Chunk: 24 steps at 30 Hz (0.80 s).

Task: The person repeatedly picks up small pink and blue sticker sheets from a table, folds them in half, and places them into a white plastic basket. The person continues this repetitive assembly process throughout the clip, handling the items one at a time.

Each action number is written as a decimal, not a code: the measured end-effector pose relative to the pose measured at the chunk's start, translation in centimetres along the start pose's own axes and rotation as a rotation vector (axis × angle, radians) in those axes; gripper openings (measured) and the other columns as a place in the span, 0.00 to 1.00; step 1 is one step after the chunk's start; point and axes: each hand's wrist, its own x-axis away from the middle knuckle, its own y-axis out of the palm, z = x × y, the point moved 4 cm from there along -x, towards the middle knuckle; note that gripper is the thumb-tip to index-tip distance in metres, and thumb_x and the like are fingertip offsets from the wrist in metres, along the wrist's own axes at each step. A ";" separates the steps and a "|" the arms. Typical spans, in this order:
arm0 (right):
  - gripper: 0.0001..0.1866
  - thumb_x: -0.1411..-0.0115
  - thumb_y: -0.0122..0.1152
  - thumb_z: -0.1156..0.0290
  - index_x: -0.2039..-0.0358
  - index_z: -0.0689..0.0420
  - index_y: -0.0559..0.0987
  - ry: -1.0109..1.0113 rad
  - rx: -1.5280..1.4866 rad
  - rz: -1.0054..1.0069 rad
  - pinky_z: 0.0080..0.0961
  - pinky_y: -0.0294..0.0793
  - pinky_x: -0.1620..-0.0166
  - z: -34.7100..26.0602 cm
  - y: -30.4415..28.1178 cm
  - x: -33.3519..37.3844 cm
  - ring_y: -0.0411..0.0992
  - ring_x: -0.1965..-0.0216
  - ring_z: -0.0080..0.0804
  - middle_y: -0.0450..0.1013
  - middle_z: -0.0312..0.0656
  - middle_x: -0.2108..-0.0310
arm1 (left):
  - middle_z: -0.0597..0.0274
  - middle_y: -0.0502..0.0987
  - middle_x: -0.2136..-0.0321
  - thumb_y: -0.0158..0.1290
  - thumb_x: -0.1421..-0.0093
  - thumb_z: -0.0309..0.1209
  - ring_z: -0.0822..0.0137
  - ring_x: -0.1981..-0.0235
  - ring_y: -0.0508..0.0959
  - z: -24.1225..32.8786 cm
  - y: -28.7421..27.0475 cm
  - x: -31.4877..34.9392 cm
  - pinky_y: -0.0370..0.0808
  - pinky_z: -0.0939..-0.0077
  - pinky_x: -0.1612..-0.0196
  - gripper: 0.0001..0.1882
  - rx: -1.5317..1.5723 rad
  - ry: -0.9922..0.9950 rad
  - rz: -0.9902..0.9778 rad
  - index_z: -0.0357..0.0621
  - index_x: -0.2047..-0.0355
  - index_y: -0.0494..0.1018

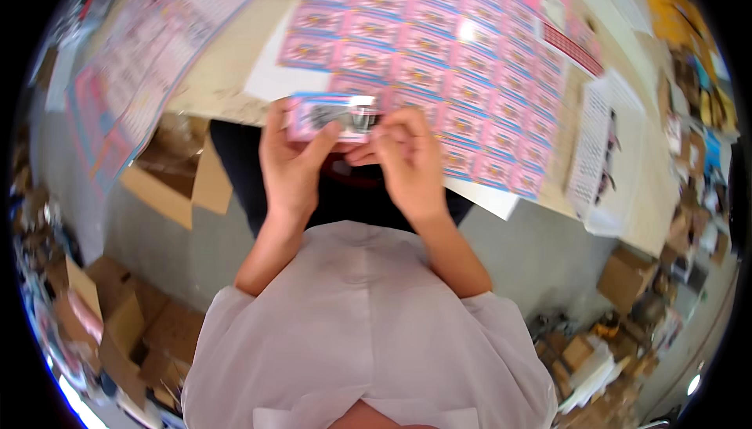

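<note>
A small flat pack (307, 121), pink and blue with a shiny clear part and something dark and grey inside, is held up at the table's near edge. My left hand (288, 169) is closed around its left end, thumb lying across the front. At the pack's right end, the curled fingers of my right hand (413, 164) are pressed together and meet its edge; what exactly they pinch is hidden. Just beyond, a large grid of pink-and-blue printed cards (427, 41) covers the table, with white paper (274, 77) showing from under it.
More pink printed sheets (168, 41) hang over the table's left edge. On the right stands a clear plastic tray (627, 171) beside a white printed sheet (589, 143). An open cardboard box (168, 190) sits below the table at left, and other boxes (133, 319) crowd the floor.
</note>
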 end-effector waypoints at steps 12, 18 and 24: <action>0.31 0.35 0.71 0.79 0.36 0.56 0.66 -0.071 0.264 -0.011 0.24 0.81 0.64 -3.4 -2.2 1.3 0.77 0.72 0.24 0.75 0.39 0.69 | 0.58 0.83 0.56 0.65 0.36 0.16 0.68 0.58 0.84 -2.8 -0.9 0.0 0.82 0.72 0.52 0.20 -0.056 0.068 -0.104 0.35 0.46 0.73; 0.17 0.41 0.75 0.75 0.52 0.52 0.83 -0.392 0.604 -0.006 0.36 0.79 0.60 -3.9 -5.0 2.9 0.76 0.58 0.41 0.74 0.40 0.62 | 0.62 0.81 0.63 0.67 0.40 0.14 0.74 0.63 0.78 -1.1 1.4 1.3 0.77 0.79 0.55 0.13 -0.411 0.156 -0.319 0.34 0.56 0.77; 0.10 0.42 0.76 0.72 0.61 0.54 0.84 -0.493 0.720 -0.023 0.39 0.77 0.55 -4.1 -7.4 4.0 0.76 0.57 0.43 0.76 0.39 0.60 | 0.61 0.81 0.64 0.66 0.41 0.13 0.75 0.65 0.76 -0.7 3.6 1.5 0.73 0.81 0.60 0.10 -0.570 0.196 -0.547 0.33 0.60 0.80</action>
